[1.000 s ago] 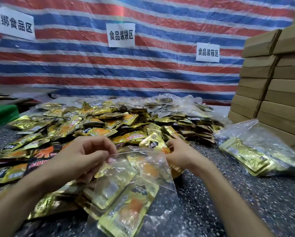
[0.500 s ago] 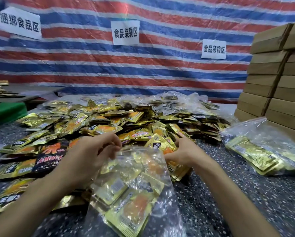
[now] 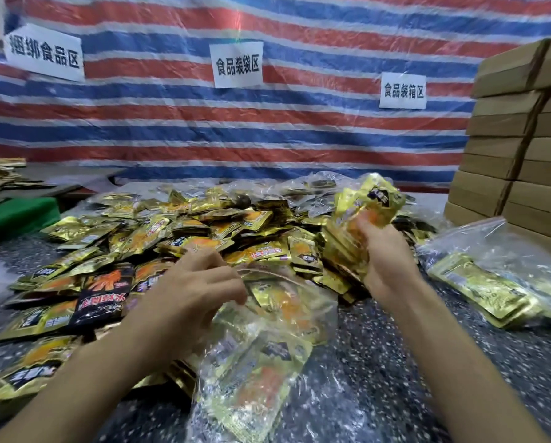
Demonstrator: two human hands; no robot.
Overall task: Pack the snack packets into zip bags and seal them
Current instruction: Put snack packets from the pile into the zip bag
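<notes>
- While the right hand (image 3: 386, 260) is raised over the heap, its fingers and thumb are curled tight round a bundle of gold packets (image 3: 363, 212). The bundle stands nearly upright, its long axis leaning up and to the right, with the top ends fanned out above the fist.
- The left hand (image 3: 191, 295) has its fingers bent at the far rim of the zip bag (image 3: 303, 318), and they seem to pinch the clear plastic there. Motion blur hides the exact contact.
- The zip bag lies on the speckled table (image 3: 395, 353) between the two forearms. Its long axis runs from the near edge of the view away from the person, and its mouth faces the heap, just below the bundle.
- Several packets inside the bag (image 3: 255, 378) lie roughly along its length, gold with orange print. Their number cannot be told.
- The pile of snack packets (image 3: 172, 228) spreads across the table beyond both hands, mostly gold, with a black one near the left wrist.
- A second zip bag (image 3: 491, 276), holding gold packets, lies flat at the right, apart from the right hand. Its contents slant from upper left to lower right.
- Stacked cardboard boxes (image 3: 523, 139) rise behind that bag.
- A striped tarp (image 3: 267, 129) in red, blue and white hangs at the back, with three paper signs (image 3: 237, 63) stuck to it.
</notes>
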